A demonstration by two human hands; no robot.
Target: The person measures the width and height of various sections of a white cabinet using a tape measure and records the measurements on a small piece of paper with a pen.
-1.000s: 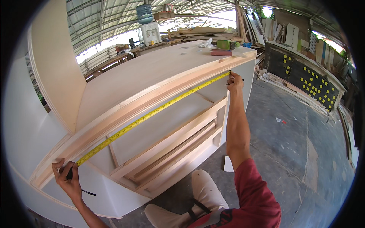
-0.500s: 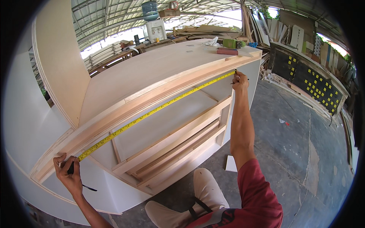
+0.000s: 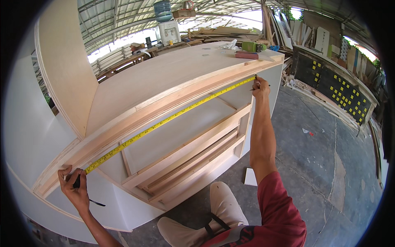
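Observation:
A yellow tape measure (image 3: 173, 116) is stretched along the front edge of a large wooden cabinet frame (image 3: 135, 114). At its left end, my left hand (image 3: 74, 191) is closed around the dark case, from which a black strap hangs. My right hand (image 3: 261, 88) pinches the tape's far end near the cabinet's right corner. A thin, dark-tipped stick also pokes out from between those fingers, its kind too small to make out. Below the tape, pale wooden rails (image 3: 193, 145) cross the cabinet's open front.
On the cabinet top lie a green power tool (image 3: 252, 47) and a reddish block (image 3: 246, 55). A tall panel (image 3: 66, 66) rises at the left. A white piece (image 3: 250, 177) lies on the concrete floor (image 3: 304, 164). A black board with yellow squares (image 3: 329, 86) stands at right.

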